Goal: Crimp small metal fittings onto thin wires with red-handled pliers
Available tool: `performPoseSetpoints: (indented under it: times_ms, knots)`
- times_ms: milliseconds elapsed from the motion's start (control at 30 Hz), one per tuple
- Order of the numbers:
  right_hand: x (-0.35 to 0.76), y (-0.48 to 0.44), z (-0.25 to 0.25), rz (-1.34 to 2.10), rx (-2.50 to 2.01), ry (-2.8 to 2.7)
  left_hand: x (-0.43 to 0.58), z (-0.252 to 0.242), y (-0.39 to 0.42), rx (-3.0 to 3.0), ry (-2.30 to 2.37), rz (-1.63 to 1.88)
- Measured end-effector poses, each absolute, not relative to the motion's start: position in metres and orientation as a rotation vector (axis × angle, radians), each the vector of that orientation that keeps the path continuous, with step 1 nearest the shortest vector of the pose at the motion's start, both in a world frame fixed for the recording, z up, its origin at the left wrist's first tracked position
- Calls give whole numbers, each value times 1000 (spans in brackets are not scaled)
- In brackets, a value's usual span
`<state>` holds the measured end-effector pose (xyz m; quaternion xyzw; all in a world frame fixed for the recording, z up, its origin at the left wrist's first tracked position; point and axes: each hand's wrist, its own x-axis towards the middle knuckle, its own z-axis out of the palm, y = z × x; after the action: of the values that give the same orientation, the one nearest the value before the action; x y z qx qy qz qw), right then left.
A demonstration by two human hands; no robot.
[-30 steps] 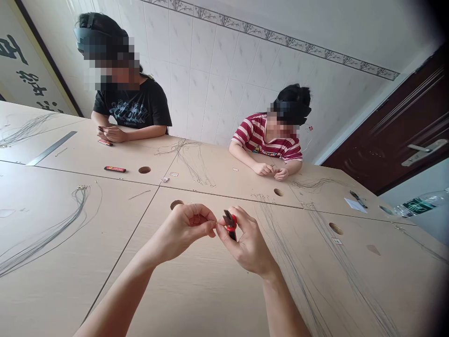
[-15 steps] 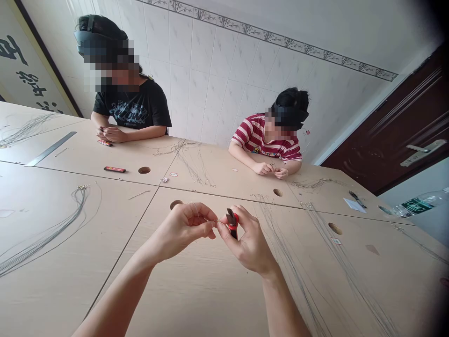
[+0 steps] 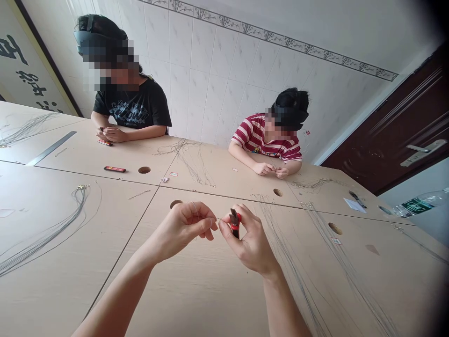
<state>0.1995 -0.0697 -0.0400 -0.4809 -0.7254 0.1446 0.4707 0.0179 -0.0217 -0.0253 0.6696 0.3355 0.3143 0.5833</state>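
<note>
My left hand (image 3: 187, 229) pinches a thin cord (image 3: 195, 209) between thumb and fingertips; a loop of it stands up over the fingers. Facing it, my right hand (image 3: 250, 241) is closed around small pliers (image 3: 235, 223) with red and black handles, their dark metal jaws pointing up. The right thumb and index fingertips are close to the left fingertips, with a small narrow gap between the hands. A tiny bit of the cord shows in that gap. Its end is too small to make out clearly. Both hands are held above the tabletop (image 3: 196, 295).
Bundles of thin cords lie left (image 3: 75, 213) and right (image 3: 280, 243). Across the table sit two people, one in a black shirt (image 3: 135, 105), one in a striped shirt (image 3: 261, 133). A steel ruler (image 3: 52, 147), a red-black case (image 3: 114, 169), a pen (image 3: 358, 200) and a bottle (image 3: 421, 203) lie about.
My right hand, with the pliers, has shifted slightly right, so the fingertips of both hands are a little farther apart. The left hand has barely moved.
</note>
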Motion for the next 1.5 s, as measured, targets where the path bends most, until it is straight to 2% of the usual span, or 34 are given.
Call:
performPoseSetpoints:
  times_ms: [433,1000,1500]
  knots:
    - [200,-73,-37,351,-1135,-1746,17,-25,-24,1559,832,673]
    - [201,-73,-39,362,-1142,-1781,17,-23,-24,1563,745,873]
    - [202,-72,-38,354,-1135,-1742,17,-18,-27,1538,751,843]
